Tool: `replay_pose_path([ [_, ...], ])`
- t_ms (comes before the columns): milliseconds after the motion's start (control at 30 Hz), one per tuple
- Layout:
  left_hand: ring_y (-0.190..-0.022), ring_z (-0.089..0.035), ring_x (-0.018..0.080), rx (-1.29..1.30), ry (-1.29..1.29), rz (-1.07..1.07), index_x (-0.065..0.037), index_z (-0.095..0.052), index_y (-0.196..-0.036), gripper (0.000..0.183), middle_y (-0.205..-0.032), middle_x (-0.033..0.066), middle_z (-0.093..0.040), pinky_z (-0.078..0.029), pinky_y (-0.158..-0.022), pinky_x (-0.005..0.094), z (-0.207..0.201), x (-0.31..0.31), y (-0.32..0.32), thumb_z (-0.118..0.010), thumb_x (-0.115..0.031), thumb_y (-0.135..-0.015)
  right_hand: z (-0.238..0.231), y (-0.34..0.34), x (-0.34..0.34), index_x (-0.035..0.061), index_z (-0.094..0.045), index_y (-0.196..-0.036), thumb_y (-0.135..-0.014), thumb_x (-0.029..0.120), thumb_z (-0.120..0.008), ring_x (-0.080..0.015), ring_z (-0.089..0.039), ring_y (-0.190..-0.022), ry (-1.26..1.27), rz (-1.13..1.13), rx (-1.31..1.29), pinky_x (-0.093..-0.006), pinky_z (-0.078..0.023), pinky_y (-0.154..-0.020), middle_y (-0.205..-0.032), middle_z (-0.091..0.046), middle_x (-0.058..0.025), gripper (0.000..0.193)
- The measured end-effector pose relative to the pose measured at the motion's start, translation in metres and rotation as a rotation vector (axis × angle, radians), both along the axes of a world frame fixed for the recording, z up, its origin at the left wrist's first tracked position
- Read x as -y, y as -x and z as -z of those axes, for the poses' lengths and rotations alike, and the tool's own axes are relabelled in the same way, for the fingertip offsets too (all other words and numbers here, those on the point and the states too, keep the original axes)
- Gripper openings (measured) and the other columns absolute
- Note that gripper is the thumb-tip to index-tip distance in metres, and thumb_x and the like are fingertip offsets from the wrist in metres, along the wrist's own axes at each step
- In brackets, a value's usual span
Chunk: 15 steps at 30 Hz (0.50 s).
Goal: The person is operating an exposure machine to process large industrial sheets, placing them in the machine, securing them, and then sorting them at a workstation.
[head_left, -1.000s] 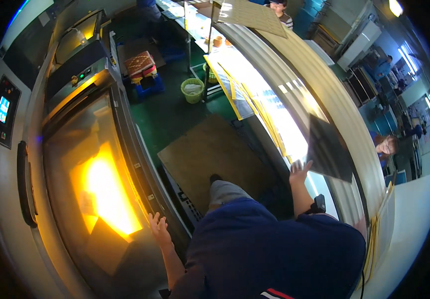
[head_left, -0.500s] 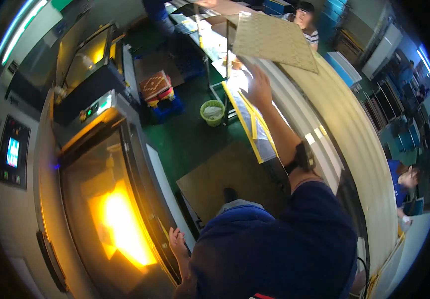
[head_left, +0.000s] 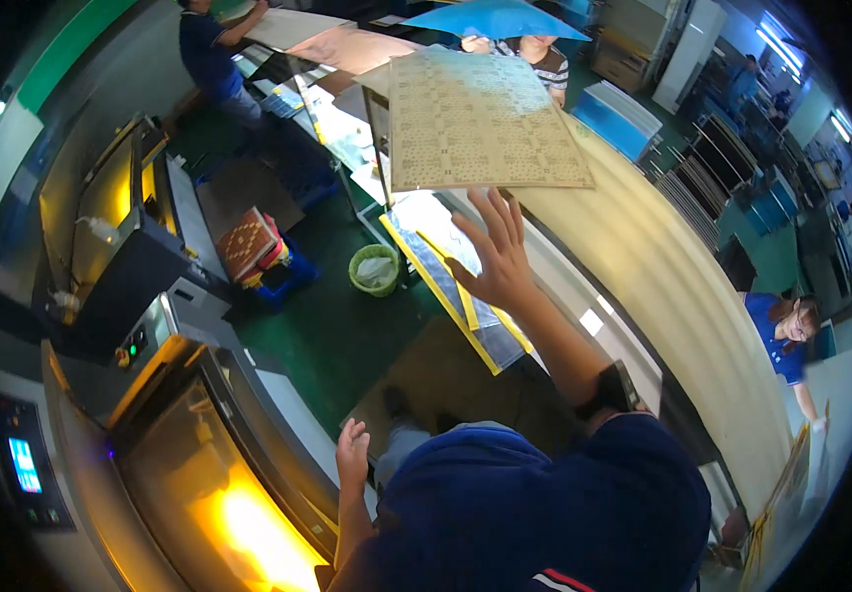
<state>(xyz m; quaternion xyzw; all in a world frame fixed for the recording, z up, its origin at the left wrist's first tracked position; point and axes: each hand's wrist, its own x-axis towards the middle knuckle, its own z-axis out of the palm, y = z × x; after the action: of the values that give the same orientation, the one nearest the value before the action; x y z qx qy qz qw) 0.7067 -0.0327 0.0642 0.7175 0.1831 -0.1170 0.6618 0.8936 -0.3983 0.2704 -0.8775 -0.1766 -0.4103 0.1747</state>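
My right hand (head_left: 498, 259) reaches forward with its fingers spread and nothing held in them. Just beyond its fingertips is the near edge of a tan panel (head_left: 485, 123) covered in a fine dotted pattern; whether they touch it, I cannot tell. Below the hand, yellow-edged transparent sheets (head_left: 465, 296) hang along the side of a brightly lit table (head_left: 416, 212). My left hand (head_left: 352, 454) is raised low beside my body, fingers upward and loosely bent, empty. Nearest to it is a machine with a glowing yellow window (head_left: 238, 503).
A long pale conveyor-like surface (head_left: 672, 266) curves along my right. A green wastebasket (head_left: 374, 271) and a red-topped stack (head_left: 251, 247) on a blue base stand on the floor ahead. One co-worker is behind a blue sheet (head_left: 500, 18); others stand at the far left and right.
My view has swung right-to-left across the scene, bringing a co-worker at the upper left into view. My right hand's fingers have spread wider. A blue sheet now shows at the back.
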Motion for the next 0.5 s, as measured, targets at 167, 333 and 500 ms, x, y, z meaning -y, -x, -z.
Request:
replay_pose_path([
  [167, -0.1, -0.06, 0.0147, 0.001, 0.144, 0.185, -0.001, -0.039, -0.142, 0.054, -0.126, 0.0091, -0.059, -0.047, -0.077, 0.0231, -0.003, -0.003, -0.129, -0.057, -0.022, -0.095, -0.041, -0.02, 0.014, 0.0224, -0.052, -0.132, -0.074, 0.035, -0.077, -0.0392, -0.025, -0.142, 0.017, 0.129, 0.222, -0.0555, -0.016, -0.115, -0.15, -0.034, -0.0143, 0.064],
  [333, -0.105, -0.059, 0.0171, 0.197, 0.216, 0.385, -0.003, -0.043, -0.14, 0.058, -0.127, 0.009, -0.059, -0.047, -0.086, 0.0311, -0.076, 0.032, -0.26, -0.056, -0.039, -0.095, -0.049, -0.071, 0.025, 0.0224, -0.044, -0.14, -0.071, 0.03, -0.078, -0.0332, -0.022, -0.144, 0.292, 0.278, -0.267, -0.0527, -0.017, -0.116, -0.153, -0.029, -0.0112, 0.078],
  [500, -0.107, -0.059, 0.017, 0.248, 0.371, 0.502, -0.005, -0.043, -0.14, 0.049, -0.128, 0.0085, -0.057, -0.046, -0.085, 0.0316, -0.151, 0.085, -0.327, -0.053, -0.027, -0.097, -0.001, -0.114, 0.046, 0.0211, -0.044, -0.141, -0.08, 0.017, -0.065, -0.0255, -0.044, -0.132, 0.351, 0.357, -0.406, -0.0475, -0.033, -0.109, -0.144, -0.045, -0.0074, 0.064],
])
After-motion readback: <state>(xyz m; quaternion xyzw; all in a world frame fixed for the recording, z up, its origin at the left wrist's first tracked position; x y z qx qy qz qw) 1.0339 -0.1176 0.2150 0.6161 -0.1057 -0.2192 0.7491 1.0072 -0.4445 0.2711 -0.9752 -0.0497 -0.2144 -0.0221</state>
